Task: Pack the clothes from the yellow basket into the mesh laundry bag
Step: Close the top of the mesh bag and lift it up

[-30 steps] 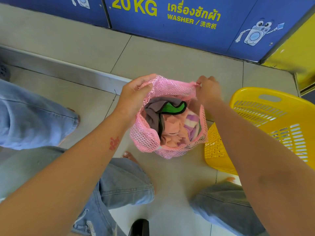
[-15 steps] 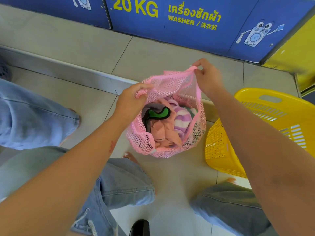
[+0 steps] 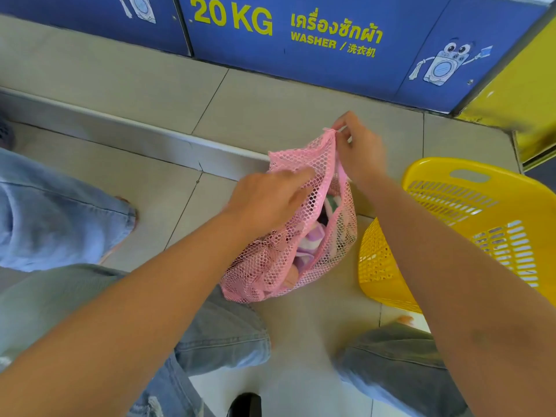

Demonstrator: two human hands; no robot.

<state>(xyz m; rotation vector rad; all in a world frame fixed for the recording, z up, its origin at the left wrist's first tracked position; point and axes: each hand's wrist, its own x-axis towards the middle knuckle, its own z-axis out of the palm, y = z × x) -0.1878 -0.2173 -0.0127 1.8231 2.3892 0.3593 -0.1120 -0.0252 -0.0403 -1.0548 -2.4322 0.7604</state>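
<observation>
Beside yellow basket [image 3: 377,266], pink mesh bag [image 3: 264,266]

Below the pinch of the right hand [image 3: 361,152], the mesh of the bag [image 3: 264,266] veils the clothes [image 3: 310,242]; separate garments cannot be told. The left hand [image 3: 264,203] has its fingertips under the mesh. Right of the grip, the right forearm covers part of the basket [image 3: 469,206], which the frame edge cuts. Nearer than the grip, the bottom edge cuts a black object [image 3: 244,404].
</observation>
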